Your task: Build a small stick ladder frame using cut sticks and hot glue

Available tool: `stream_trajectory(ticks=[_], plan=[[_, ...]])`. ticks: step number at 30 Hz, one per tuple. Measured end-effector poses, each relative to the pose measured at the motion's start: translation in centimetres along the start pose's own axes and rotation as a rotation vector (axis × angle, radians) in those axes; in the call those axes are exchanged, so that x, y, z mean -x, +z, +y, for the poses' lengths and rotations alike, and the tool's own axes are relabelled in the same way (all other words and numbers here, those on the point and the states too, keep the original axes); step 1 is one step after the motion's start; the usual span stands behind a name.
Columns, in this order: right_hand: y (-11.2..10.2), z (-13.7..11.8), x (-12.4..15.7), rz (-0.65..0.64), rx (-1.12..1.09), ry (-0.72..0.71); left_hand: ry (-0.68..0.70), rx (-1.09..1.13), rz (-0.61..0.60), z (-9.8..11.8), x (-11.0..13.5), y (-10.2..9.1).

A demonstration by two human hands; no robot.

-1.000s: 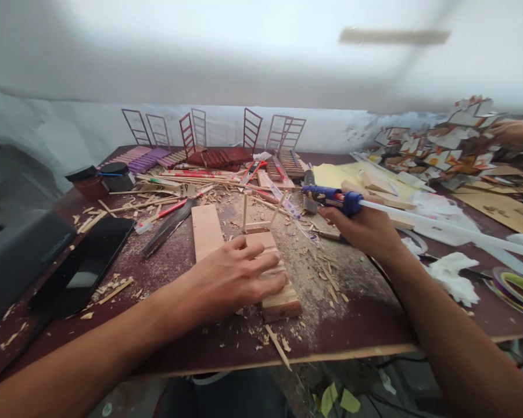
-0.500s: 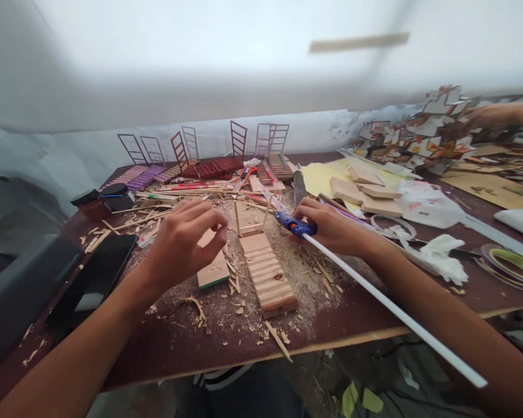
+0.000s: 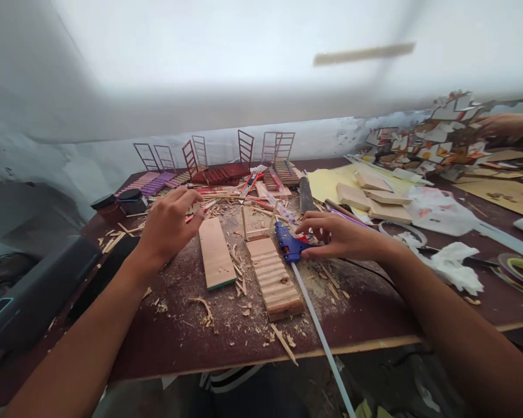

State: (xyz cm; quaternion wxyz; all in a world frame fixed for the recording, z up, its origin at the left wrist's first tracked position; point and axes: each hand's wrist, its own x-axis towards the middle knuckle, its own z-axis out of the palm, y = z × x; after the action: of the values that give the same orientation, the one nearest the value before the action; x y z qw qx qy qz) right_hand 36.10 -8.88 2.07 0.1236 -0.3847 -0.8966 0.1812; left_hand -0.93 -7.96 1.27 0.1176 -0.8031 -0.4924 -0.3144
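Note:
My left hand (image 3: 169, 226) hovers over the table's left part, thumb and fingers apart, with nothing visible between them. Beside it lies a flat wooden board (image 3: 218, 255) with a green end. A blue hot glue gun (image 3: 290, 242) rests on its side on the table, a long white glue stick (image 3: 320, 331) reaching out of its back over the table's edge. My right hand (image 3: 337, 235) is at the gun's handle, fingers loosely spread and the thumb close to it. Between my hands is a grooved wooden block (image 3: 273, 276) with two thin sticks (image 3: 244, 223) upright at its far end.
Wood shavings and thin sticks litter the table (image 3: 165, 342). Small painted ladder-backed pieces (image 3: 246, 145) stand at the back. Dark-lidded jars (image 3: 133, 202) are at left, wooden blocks (image 3: 387, 197) and a plastic bag (image 3: 440, 215) at right. Another person's hand (image 3: 509, 123) touches a pile of cut pieces.
My right hand has laid the glue gun down beside the grooved block and loosened its fingers. My left hand has moved left, its fingers spreading, uncovering more of the flat board.

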Motion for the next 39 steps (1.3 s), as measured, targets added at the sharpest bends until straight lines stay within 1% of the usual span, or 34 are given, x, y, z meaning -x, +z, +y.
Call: stream_trajectory(ticks=[3,5,8,10,12,13,15,20,26,32,35,39], plan=[[0.1,0.3,-0.1,0.08,-0.022,0.024,-0.105,-0.081,-0.033,-1.0,0.0,-0.7],[0.5,0.8,-0.3,0.134,-0.043,0.055,-0.192,-0.168,-0.099,-2.0,0.1,-1.5],[0.9,1.3,-0.4,0.154,-0.072,0.109,-0.377,-0.264,-0.232,-4.4,0.8,-2.8],[1.1,1.6,-0.3,0.152,-0.074,0.13,-0.504,-0.285,-0.359,-6.1,1.3,-3.5],[1.1,1.8,-0.3,0.152,-0.067,0.131,-0.591,-0.285,-0.49,-7.5,1.9,-4.0],[1.1,1.9,-0.3,0.153,-0.065,0.129,-0.614,-0.274,-0.532,-8.1,2.1,-4.1],[1.1,2.0,-0.3,0.155,-0.057,0.125,-0.62,-0.259,-0.588,-8.8,2.5,-4.1],[1.2,2.2,-0.4,0.172,-0.042,0.127,-0.524,-0.226,-0.674,-9.7,3.2,-3.6],[1.2,2.2,-0.4,0.173,-0.038,0.128,-0.452,-0.154,-0.67,-10.6,4.2,-3.4],[1.3,2.2,-0.3,0.182,-0.039,0.14,-0.483,-0.148,-0.665,-10.5,4.2,-2.9],[1.3,2.2,-0.4,0.185,-0.046,0.146,-0.469,-0.152,-0.687,-10.6,4.2,-2.9],[1.3,2.0,-0.5,0.228,-0.056,0.133,-0.437,-0.186,-0.732,-10.6,4.1,-3.1]])
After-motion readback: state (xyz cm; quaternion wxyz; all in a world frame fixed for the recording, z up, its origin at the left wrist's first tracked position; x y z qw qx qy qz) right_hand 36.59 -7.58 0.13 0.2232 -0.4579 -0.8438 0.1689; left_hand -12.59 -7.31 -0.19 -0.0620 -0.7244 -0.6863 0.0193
